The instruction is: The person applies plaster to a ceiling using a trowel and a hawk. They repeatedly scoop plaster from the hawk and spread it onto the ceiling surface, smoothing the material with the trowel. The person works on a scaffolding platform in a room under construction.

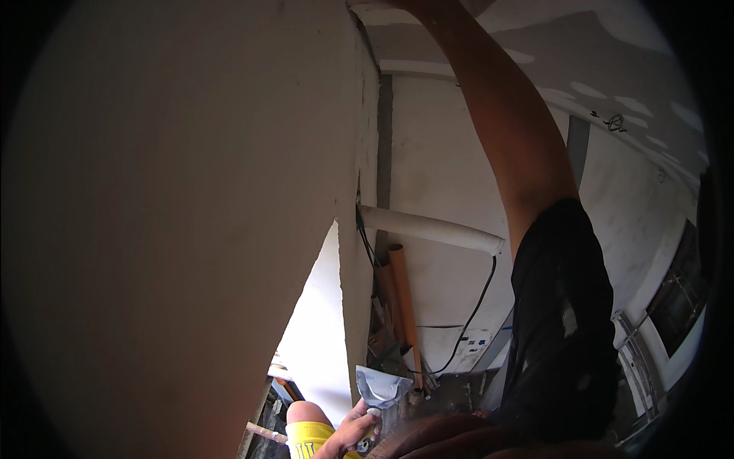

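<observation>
Low in the picture, my left hand (353, 428) is closed round the handle of a wide putty knife (382, 388). Its broad blade points upward and carries pale grey filler. My right arm, in a black sleeve, stretches up to the top edge, where the wall meets the ceiling. Only a blurred bit of my right hand (405, 3) shows there. Its fingers are cut off by the frame, so whether it holds a tool is hidden. A large plastered wall (183, 191) fills the left side, close to me.
A pale tube (432, 228) juts from the wall edge, a black cable (478, 314) hanging from its end. Orange pipes (403, 298) lean in the corner behind. A bright opening (321, 329) breaks the lower wall. Loose wires (615, 122) hang from the patched ceiling (573, 61). A yellow-clad leg (308, 436) shows below.
</observation>
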### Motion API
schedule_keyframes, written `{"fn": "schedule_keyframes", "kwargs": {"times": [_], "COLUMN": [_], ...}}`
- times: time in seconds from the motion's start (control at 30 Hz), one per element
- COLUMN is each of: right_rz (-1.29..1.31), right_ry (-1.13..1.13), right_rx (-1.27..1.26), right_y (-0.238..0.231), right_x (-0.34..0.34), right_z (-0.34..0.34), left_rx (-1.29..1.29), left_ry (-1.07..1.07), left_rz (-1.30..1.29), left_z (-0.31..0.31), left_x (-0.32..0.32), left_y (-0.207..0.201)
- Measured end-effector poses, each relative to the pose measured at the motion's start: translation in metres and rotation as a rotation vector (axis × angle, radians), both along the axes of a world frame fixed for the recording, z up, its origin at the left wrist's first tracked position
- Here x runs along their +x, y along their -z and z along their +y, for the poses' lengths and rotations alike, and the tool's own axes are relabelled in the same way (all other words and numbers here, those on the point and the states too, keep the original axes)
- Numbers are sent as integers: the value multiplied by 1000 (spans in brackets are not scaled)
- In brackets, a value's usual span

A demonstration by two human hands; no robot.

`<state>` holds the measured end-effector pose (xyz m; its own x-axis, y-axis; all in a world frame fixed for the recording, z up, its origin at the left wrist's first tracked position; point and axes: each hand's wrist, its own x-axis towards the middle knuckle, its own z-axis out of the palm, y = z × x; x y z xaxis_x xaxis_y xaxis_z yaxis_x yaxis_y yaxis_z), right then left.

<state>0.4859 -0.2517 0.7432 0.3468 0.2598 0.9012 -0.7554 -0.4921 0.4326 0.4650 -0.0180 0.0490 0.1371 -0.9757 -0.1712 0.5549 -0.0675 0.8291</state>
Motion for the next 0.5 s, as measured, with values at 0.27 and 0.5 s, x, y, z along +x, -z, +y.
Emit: {"fn": "schedule_keyframes", "kwargs": {"times": [0.27, 0.5], "right_rz": [20, 30], "right_ry": [-25, -55], "right_rx": [-77, -94], "right_y": [45, 69], "right_x": [-8, -3], "right_z": [-6, -23], "left_rx": [-8, -37], "left_ry": [54, 81], "left_rz": [68, 74], "left_z": [3, 0], "left_x": [1, -3], "left_y": [-13, -12]}}
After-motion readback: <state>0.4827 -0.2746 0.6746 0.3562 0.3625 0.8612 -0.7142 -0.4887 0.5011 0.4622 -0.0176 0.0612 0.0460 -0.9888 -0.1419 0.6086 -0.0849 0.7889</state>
